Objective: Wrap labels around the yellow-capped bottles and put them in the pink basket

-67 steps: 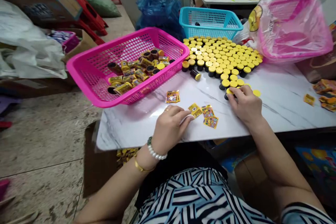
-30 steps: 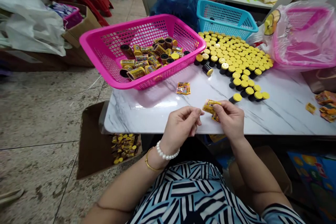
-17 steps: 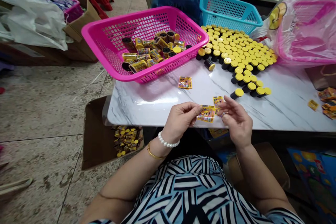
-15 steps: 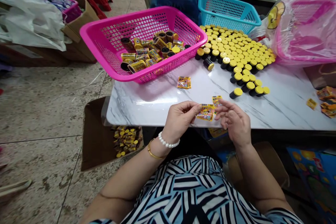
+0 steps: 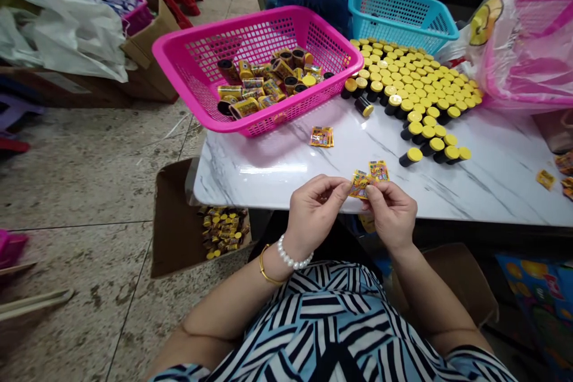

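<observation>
Between my two hands is a small printed plastic wrapper (image 5: 359,185), yellow and purple, near the table's front edge. My left hand (image 5: 317,208) pinches its left side between thumb and fingertips. The thumb and fingers of my right hand (image 5: 394,212) are closed on its right side. Just behind it lies another wrapper (image 5: 378,171) on the marble-patterned table (image 5: 268,176). A small stack of wrappers (image 5: 322,136) rests farther left. One black canister with a yellow lid (image 5: 363,107) is on its side; many others stand upright (image 5: 421,80) at the back right.
A pink basket (image 5: 257,126) with wrapped canisters occupies the table's back left. A blue basket (image 5: 403,18) stands behind the canisters, and a plastic-covered pink basket (image 5: 523,59) is at right. Below the left edge, a cardboard box (image 5: 174,233) holds more canisters.
My right hand, its fingers loosely spread before, has closed on the wrapper's right side. The wrapper has turned and sits slightly higher. The whole view has shifted a little.
</observation>
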A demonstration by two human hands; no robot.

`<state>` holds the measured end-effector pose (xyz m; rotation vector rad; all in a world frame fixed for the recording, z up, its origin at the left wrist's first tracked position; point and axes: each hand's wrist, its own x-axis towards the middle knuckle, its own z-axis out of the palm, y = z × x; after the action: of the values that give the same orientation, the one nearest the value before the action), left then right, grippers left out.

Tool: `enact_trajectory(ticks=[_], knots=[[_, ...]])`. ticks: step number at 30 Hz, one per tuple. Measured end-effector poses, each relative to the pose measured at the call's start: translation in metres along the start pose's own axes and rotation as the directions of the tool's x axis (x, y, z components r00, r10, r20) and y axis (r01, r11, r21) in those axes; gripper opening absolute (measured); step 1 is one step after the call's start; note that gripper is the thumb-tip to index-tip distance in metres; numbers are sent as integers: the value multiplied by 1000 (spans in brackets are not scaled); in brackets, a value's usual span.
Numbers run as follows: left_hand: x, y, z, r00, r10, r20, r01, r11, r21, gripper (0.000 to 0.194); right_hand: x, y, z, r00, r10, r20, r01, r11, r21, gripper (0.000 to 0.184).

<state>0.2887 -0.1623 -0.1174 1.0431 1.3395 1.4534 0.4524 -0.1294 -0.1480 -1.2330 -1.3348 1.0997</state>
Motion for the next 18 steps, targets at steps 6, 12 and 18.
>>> enact_trajectory(ticks=[6,12,18], knots=[[6,-6,-6,1000,18,3,-18,1000,2,19,-3,-2,3,957,-281,76,291,916,-277,22],[8,3,-8,979,-199,39,201,977,-70,21,11,-16,-7,872,-436,223,488,799,-350,20],[24,-6,-14,877,-421,232,477,817,-323,31,69,-16,-61,883,-465,64,295,444,-846,43]])
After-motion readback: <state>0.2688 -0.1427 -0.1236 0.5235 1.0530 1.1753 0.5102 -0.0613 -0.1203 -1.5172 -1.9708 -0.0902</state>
